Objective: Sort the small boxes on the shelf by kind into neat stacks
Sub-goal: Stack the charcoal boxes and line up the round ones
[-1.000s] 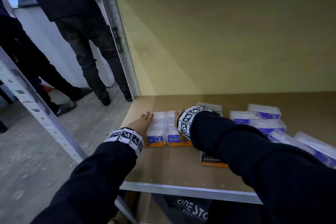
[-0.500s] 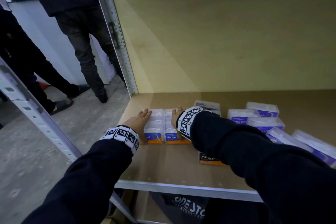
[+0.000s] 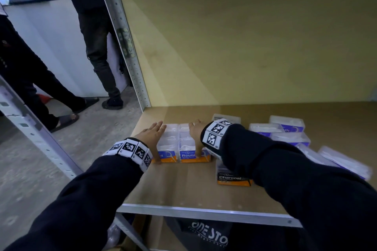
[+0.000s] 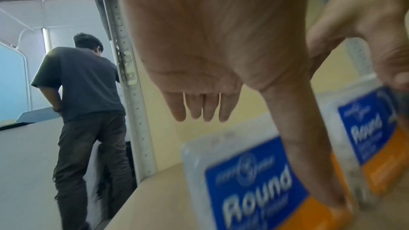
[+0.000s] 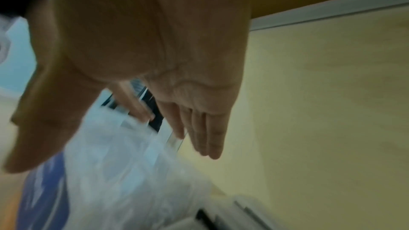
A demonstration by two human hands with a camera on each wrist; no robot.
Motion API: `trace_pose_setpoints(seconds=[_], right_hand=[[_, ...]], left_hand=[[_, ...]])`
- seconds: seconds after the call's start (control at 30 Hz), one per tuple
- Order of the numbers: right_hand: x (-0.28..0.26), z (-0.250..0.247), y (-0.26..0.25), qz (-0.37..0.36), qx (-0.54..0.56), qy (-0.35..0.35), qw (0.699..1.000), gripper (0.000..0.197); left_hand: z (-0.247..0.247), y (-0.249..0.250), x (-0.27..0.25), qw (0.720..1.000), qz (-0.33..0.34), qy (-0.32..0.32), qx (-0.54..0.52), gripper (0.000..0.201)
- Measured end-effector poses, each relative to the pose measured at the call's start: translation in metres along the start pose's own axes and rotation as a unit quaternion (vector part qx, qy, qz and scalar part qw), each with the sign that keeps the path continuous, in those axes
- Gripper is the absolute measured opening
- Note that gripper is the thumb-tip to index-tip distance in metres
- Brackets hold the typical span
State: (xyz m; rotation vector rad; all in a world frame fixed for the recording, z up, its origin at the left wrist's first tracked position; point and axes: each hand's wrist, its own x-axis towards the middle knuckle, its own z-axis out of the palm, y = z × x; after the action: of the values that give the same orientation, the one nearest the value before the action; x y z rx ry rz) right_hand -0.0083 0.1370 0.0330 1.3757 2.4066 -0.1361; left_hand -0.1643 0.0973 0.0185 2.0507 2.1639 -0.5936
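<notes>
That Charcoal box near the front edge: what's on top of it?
The person's right sleeve crosses above the Charcoal box, hiding its far part. Only its label end shows; whether anything rests on it cannot be seen.

The head camera looks down from above at the shelf (image 3: 183,185), a bit back from it. Each wrist camera sits low, very near the shelf, looking along its hand. All three see the Round boxes (image 3: 193,149).
</notes>
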Motion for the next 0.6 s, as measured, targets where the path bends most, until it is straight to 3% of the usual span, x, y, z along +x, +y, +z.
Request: trace_pose_setpoints(seconds=[0.1, 0.33, 0.47, 0.6], right_hand=[[-0.018, -0.013, 0.021, -0.044, 0.058, 0.006, 0.997, 0.068], [-0.106, -0.013, 0.097, -0.044, 0.120, 0.088, 0.988, 0.045], [-0.140, 0.014, 0.141, 0.011, 0.115, 0.077, 0.990, 0.043], [-0.160, 0.046, 0.175, 0.073, 0.136, 0.042, 0.987, 0.050]], left_hand=[[-0.015, 0.005, -0.005, 0.999, 0.035, -0.020, -0.021, 0.104], [-0.044, 0.043, -0.046, 0.984, 0.132, 0.083, -0.085, 0.051], [-0.043, 0.085, -0.058, 0.971, 0.194, 0.089, -0.112, 0.045], [-0.037, 0.121, -0.052, 0.963, 0.230, 0.059, -0.125, 0.055]])
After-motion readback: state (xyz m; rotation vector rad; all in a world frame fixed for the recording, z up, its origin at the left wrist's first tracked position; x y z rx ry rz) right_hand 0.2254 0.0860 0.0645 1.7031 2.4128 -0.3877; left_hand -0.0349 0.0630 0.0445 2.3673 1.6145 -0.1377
